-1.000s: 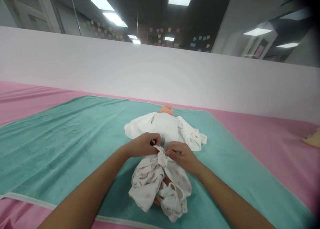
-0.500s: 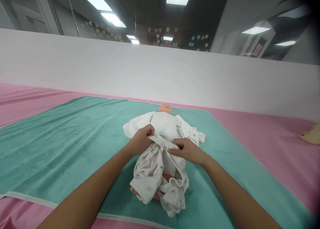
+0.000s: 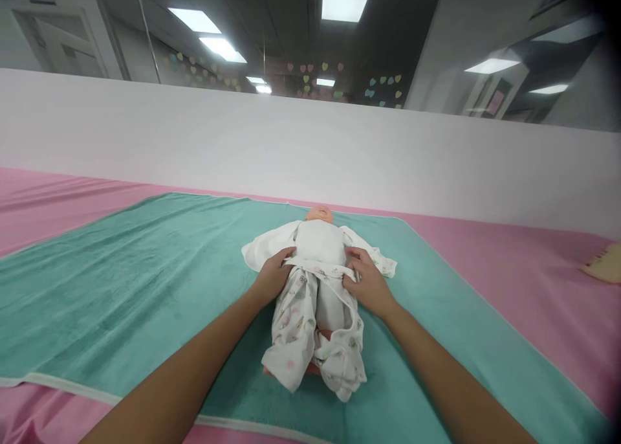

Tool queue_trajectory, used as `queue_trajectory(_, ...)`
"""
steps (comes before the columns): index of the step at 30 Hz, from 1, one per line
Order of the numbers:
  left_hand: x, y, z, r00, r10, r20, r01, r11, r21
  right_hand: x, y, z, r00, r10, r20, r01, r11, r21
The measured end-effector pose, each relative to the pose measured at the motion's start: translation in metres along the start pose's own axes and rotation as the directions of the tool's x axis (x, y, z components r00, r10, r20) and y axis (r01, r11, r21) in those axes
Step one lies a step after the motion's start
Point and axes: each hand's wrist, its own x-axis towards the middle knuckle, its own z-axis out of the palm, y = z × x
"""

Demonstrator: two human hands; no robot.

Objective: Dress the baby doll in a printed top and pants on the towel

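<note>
A baby doll (image 3: 320,215) lies on its back on a teal blanket, head away from me, its torso in a white top (image 3: 320,240) with sleeves spread to both sides. White printed baby trousers (image 3: 295,308) cover its legs, and their waistband runs across its middle. At the left end of that waistband, my left hand (image 3: 273,279) is closed with the thumb on top. My right hand (image 3: 369,283) pinches the waistband's right end, fingers bent beside the doll's hip. An opening in the right trouser leg shows white cloth and a bit of doll skin. Both feet are mostly hidden by the cuffs.
The teal blanket (image 3: 145,288) is spread over a pink sheet (image 3: 524,269). Behind them stands a white wall (image 3: 310,146) with a dark reflective pane above. At the far right edge lies a pale yellow object (image 3: 604,264), partly cut off.
The waistband, bunched and lifted before, now lies straighter and flatter across the doll's middle. My hands have moved slightly apart, and the trouser legs are stretched out more.
</note>
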Motion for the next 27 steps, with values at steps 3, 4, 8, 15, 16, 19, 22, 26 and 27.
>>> queue_trajectory(3, 0.004, -0.002, 0.002, 0.999, 0.029, -0.028, -0.029, 0.999, -0.017, 0.004, 0.002, 0.007, 1.000, 0.004, -0.028, -0.005, 1.000, -0.031)
queue_trajectory(4, 0.006, -0.003, 0.002, 0.999, 0.026, -0.032, -0.026, 1.000, -0.016, 0.007, 0.003, 0.008, 0.999, 0.021, -0.036, -0.023, 0.999, -0.037)
queue_trajectory(8, 0.021, -0.001, 0.006, 0.997, 0.008, -0.083, -0.010, 1.000, -0.023, 0.026, 0.010, 0.011, 0.978, 0.163, -0.131, -0.178, 0.977, -0.115)
queue_trajectory(15, 0.048, -0.002, 0.016, 0.990, -0.076, 0.120, 0.111, 0.941, -0.318, 0.068, 0.041, 0.027, 0.914, 0.375, -0.151, -0.332, 0.909, 0.251)
queue_trajectory(16, 0.049, -0.004, 0.016, 0.981, -0.095, 0.170, 0.156, 0.907, -0.391, 0.069, 0.047, 0.031, 0.902, 0.409, -0.135, -0.358, 0.886, 0.295)
queue_trajectory(19, 0.047, -0.009, 0.013, 0.947, -0.094, 0.306, 0.252, 0.806, -0.535, 0.064, 0.059, 0.040, 0.889, 0.448, -0.098, -0.387, 0.847, 0.364)
queue_trajectory(22, 0.046, -0.011, 0.007, 0.906, -0.077, 0.415, 0.328, 0.748, -0.577, 0.059, 0.062, 0.044, 0.895, 0.439, -0.077, -0.367, 0.823, 0.433)
queue_trajectory(26, 0.046, -0.012, 0.004, 0.956, -0.077, 0.284, 0.226, 0.811, -0.539, 0.057, 0.059, 0.043, 0.916, 0.379, -0.130, -0.274, 0.829, 0.488)
queue_trajectory(27, 0.046, -0.012, 0.004, 0.971, -0.054, 0.233, 0.169, 0.845, -0.508, 0.058, 0.058, 0.043, 0.926, 0.350, -0.141, -0.236, 0.829, 0.507)
